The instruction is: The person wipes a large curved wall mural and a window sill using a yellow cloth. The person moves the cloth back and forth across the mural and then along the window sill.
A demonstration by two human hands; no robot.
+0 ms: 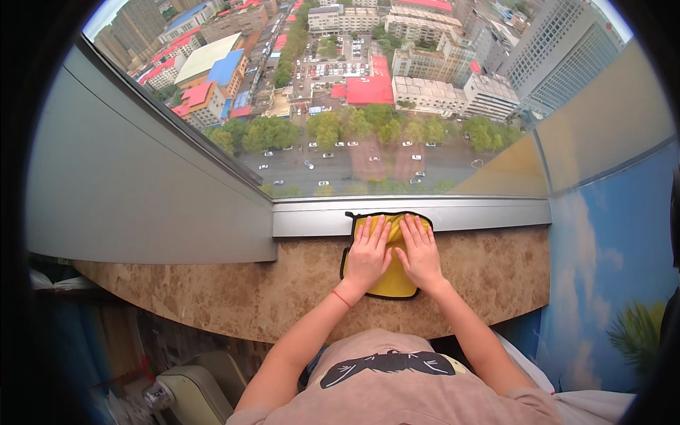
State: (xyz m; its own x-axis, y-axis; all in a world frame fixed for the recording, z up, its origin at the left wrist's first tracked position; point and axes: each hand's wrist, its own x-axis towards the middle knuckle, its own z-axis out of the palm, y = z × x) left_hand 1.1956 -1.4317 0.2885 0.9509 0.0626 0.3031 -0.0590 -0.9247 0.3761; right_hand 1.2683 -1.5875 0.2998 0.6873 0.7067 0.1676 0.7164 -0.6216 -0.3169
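Observation:
A yellow cleaning cloth (394, 276) with black edging lies partly on the brown marbled sill and partly up against the silver window frame. My left hand (368, 251) rests flat on its left part, fingers stretched toward the glass. Beside it, my right hand (421, 249) presses flat on the cloth's right part, fingers also stretched out. The thumbs point toward each other with a small gap of yellow between them. Neither hand grips the cloth. A fold shows near the right fingertips, and a small black loop sticks out at the cloth's far left corner.
The marbled sill (205, 294) curves toward me. Ahead stands the window frame's silver ledge (489, 214), with a street far below the glass. A grey panel (156, 170) rises at left, a sky-printed wall (602, 262) at right. A beige object (191, 397) sits low at left.

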